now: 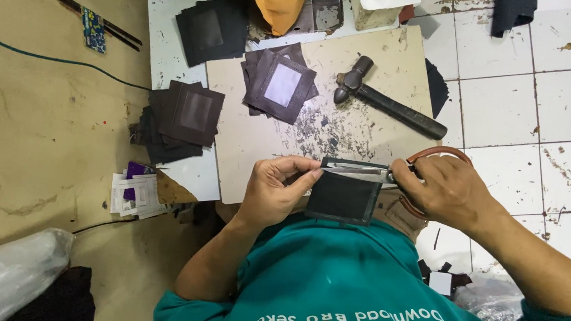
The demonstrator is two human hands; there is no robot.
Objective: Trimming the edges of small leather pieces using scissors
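Between the two hands, just above the lap, a dark leather panel (342,196) is held: a flat, near-square piece with a stitched border, its upper edge met by the blades of the scissors (365,173). The blades are seen lying almost level along that edge, nearly closed, their tips reaching toward the left thumb. The panel's left side is pinched by the left hand (276,193), thumb on top and fingers curled beneath, the wrist bent inward and the forearm rising from the lower left. The scissors are gripped by the right hand (441,188), fingers closed through the brown loops of the handles, knuckles up, the forearm stretched out to the right. Beyond the grip, a scuffed board (381,130) is laid on the tiled floor, and on it a hammer (390,101) is rested with its head toward the middle. Farther out from the left hand, stacks of like panels (281,83) with pale windows are piled, with another dark stack (181,116) off the board's left edge. Near the body, a teal shirt (357,286) is worn.
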